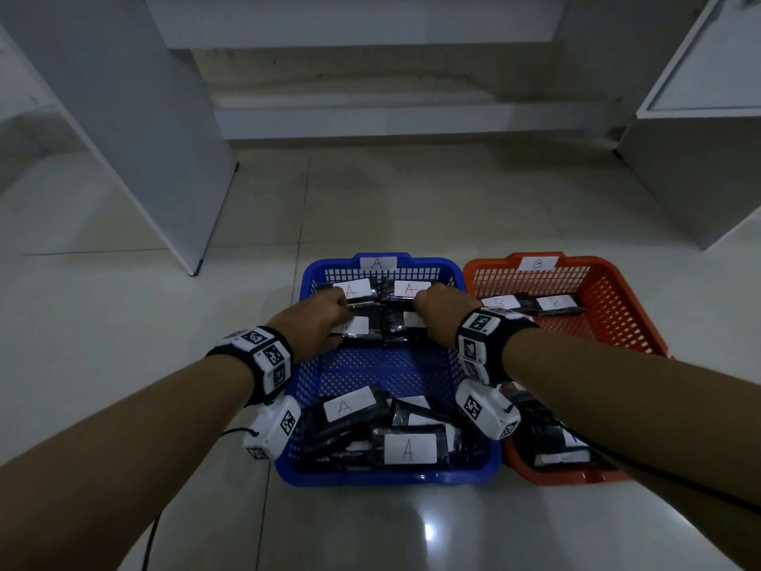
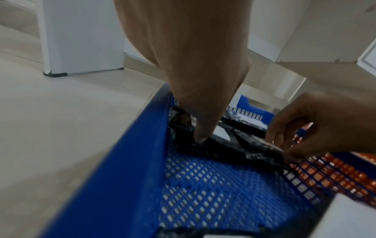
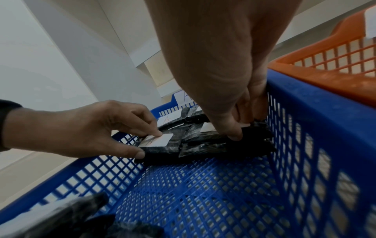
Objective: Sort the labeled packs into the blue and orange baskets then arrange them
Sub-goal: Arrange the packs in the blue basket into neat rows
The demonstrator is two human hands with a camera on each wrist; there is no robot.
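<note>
The blue basket (image 1: 387,476), tagged A, holds black packs with white A labels. Two lie in its far row (image 1: 354,290), and several lie loose at its near end (image 1: 407,447). Both hands reach into the far half. My left hand (image 1: 319,323) pinches the left second-row pack (image 3: 168,145), index tip on its label and thumb at its near edge. My right hand (image 1: 432,311) grips the neighbouring pack (image 3: 223,145) beside the right wall, thumb at its near edge and fingers behind. The orange basket (image 1: 617,307), tagged B, holds B packs (image 1: 500,302).
The baskets stand side by side on a glossy tiled floor (image 1: 123,307). The middle of the blue basket's mesh bottom (image 1: 370,377) is bare. White cabinet panels rise at the left (image 1: 164,158) and right (image 1: 700,158). A step (image 1: 370,121) runs across the back.
</note>
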